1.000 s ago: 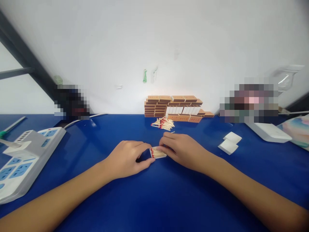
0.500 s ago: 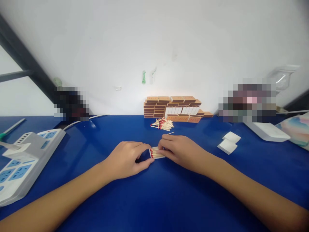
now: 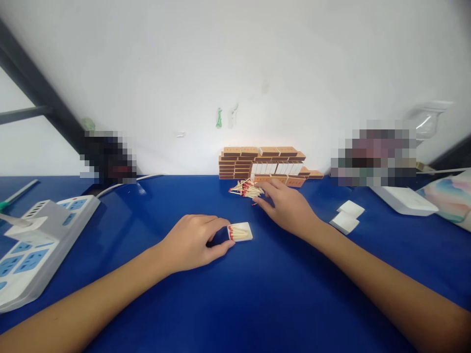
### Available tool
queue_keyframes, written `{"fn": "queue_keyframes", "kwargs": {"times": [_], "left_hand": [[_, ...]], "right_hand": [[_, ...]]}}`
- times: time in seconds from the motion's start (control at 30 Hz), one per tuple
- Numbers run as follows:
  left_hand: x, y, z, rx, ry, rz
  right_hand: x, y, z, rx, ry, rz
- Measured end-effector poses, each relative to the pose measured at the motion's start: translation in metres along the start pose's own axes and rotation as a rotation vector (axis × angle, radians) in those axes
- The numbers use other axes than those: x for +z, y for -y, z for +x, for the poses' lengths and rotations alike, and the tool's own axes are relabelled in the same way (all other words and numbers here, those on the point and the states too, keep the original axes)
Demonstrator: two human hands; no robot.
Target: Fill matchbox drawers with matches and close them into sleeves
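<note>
A small white matchbox tray point(image 3: 247, 231) lies on the blue table with red-tipped matches point(image 3: 237, 232) in it, their heads toward the left. My left hand point(image 3: 195, 242) grips the tray's left end between thumb and fingers. Farther back, a loose pile of red-headed matches point(image 3: 246, 189) lies on the table. My right hand point(image 3: 289, 203) is at the pile's right side, thumb and forefinger apart. Its fingertips are at the nearest matches, and the thumb hides part of a single match.
Stacked brown matchboxes point(image 3: 235, 169) stand against the wall behind the pile, with white trays point(image 3: 263, 168) among them. Two white trays point(image 3: 346, 222) lie at the right, near a white box point(image 3: 410, 201). A power strip point(image 3: 47, 260) occupies the left side.
My right hand has left the tray and moved back to the match pile, its fingers spreading. The matches in the tray are now uncovered. My left hand stays in place.
</note>
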State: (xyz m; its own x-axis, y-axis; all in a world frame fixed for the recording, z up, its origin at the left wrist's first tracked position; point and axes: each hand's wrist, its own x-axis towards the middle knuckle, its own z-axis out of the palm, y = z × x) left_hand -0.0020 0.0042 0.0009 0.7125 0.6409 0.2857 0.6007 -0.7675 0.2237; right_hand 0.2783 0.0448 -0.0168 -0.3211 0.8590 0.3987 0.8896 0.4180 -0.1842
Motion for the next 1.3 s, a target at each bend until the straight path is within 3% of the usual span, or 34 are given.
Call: {"fn": "queue_keyframes", "kwargs": {"times": [0.43,0.8,1.3], "left_hand": [[0.002,0.0,0.002,-0.004,-0.003,-0.013],[0.002,0.001,0.002,-0.007,0.007,-0.002],[0.003,0.001,0.001,0.002,0.001,0.004]], "right_hand": [[0.009,-0.011,0.003,-0.013,0.035,0.024],[0.008,0.0,0.001,-0.005,-0.008,0.015],[0.007,0.006,0.002,-0.03,0.074,-0.017]]}}
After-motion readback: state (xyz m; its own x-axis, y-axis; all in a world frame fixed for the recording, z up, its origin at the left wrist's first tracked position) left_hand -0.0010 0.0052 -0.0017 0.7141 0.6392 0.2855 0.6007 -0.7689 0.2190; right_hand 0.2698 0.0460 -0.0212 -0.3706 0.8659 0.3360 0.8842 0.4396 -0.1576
